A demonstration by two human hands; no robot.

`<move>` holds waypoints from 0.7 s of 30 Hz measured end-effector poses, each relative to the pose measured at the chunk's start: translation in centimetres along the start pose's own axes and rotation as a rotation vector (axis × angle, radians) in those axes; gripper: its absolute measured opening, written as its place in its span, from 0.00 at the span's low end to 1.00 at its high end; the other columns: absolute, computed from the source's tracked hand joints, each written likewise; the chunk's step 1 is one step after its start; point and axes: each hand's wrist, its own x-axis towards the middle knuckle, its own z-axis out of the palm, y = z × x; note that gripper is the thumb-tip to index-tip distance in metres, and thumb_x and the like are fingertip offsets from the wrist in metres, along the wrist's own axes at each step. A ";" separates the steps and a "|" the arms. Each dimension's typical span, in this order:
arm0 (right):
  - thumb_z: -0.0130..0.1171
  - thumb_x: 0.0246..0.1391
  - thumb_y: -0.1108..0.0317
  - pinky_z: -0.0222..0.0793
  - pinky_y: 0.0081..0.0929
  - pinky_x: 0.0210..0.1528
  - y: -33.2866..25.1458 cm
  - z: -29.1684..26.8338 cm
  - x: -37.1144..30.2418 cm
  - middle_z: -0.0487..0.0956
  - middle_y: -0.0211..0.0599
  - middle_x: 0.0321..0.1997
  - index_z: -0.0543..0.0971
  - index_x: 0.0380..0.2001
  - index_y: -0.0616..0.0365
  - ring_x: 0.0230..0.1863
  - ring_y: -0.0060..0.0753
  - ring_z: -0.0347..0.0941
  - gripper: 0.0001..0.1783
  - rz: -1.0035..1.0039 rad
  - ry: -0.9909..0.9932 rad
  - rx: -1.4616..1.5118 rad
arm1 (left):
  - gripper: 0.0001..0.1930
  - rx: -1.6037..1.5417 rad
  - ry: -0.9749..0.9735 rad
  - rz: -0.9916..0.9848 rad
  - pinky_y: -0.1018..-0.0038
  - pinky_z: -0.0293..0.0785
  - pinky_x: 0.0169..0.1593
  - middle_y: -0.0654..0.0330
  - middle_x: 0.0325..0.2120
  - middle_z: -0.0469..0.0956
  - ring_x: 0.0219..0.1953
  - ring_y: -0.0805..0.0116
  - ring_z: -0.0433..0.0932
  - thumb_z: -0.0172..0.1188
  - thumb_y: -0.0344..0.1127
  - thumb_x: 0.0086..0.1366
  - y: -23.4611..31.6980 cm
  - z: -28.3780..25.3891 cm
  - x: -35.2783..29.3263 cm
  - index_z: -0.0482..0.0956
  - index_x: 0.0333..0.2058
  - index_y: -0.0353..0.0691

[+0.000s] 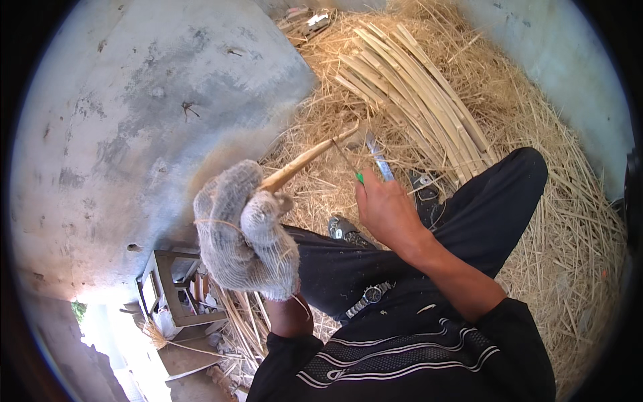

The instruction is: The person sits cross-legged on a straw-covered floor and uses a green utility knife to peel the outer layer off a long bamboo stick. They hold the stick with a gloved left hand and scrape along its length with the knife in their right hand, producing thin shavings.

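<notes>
My left hand (244,231), in a grey-white knitted glove, is closed around the thick end of a pale wooden stick (301,164). The stick slants up to the right and narrows to a slightly bent tip. My bare right hand (392,211) is closed on a tool with a bit of green at its grip; its thin, dark blade (346,157) reaches the stick near the tip. Just beyond the right fingers shows a flat bluish metal strip (380,161); whether the hand holds it too, I cannot tell.
Long split strips (429,100) lie bundled on the straw-covered ground (562,221) beyond my knees. A grey wall (147,114) rises at the left. A wooden stool-like frame (164,285) with clutter stands at lower left. A wristwatch (372,295) rests at my lap.
</notes>
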 end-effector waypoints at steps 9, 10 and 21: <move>0.53 0.64 0.69 0.73 0.48 0.21 -0.9 0.6 0.7 0.75 0.53 0.16 0.68 0.34 0.63 0.20 0.56 0.78 0.09 0.033 0.046 0.016 | 0.15 0.227 0.093 0.268 0.80 0.74 0.22 0.51 0.33 0.81 0.22 0.70 0.79 0.57 0.36 0.70 0.8 1.4 1.1 0.80 0.41 0.25; 0.53 0.64 0.69 0.73 0.46 0.20 0.1 0.7 0.7 0.74 0.53 0.15 0.68 0.35 0.64 0.20 0.55 0.78 0.09 0.022 0.014 0.039 | 0.14 0.189 0.121 0.207 0.80 0.75 0.23 0.52 0.32 0.81 0.24 0.71 0.79 0.58 0.35 0.70 0.6 1.9 0.8 0.80 0.41 0.25; 0.51 0.66 0.65 0.70 0.51 0.23 -4.1 -1.3 0.5 0.74 0.57 0.16 0.70 0.35 0.63 0.21 0.62 0.75 0.11 -0.090 0.013 0.307 | 0.10 0.186 0.270 0.084 0.75 0.77 0.36 0.55 0.30 0.81 0.32 0.70 0.79 0.60 0.32 0.69 3.0 3.1 0.2 0.83 0.36 0.29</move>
